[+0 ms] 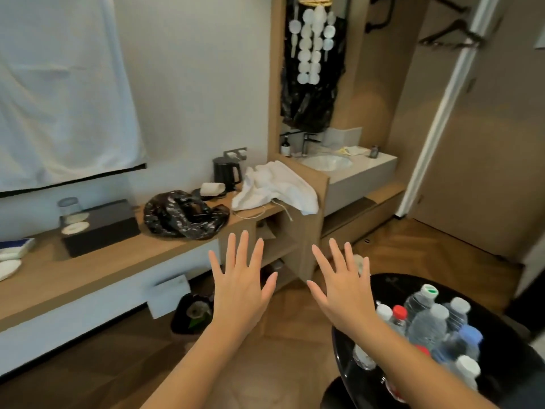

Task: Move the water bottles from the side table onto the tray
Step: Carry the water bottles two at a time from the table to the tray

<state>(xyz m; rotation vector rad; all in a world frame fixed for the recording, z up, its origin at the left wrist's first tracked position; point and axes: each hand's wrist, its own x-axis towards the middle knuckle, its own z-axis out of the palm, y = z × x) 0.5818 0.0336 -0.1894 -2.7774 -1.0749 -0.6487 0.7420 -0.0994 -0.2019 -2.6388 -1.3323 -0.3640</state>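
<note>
The left hand [239, 287] and right hand [342, 293] hover spread flat and empty. The water bottles [427, 323] stand clustered on the round black tabletop [395, 283], beside the right hand. Each is best gripped mid-body and kept upright. No tray can be made out.

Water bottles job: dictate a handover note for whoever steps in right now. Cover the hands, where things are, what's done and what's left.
Left hand: open, fingers spread, holding nothing, raised over the floor.
Right hand: open, fingers spread, also holding nothing, beside the side table.
Clear plastic water bottles with white, red, blue and grey caps: clustered on the round glossy black side table, lower right.
Tray: none can be picked out with certainty; check along the long wooden counter on the left.
Done: no bottle appears to have been moved.
Left: find the tray and carry every bottle over.
</note>
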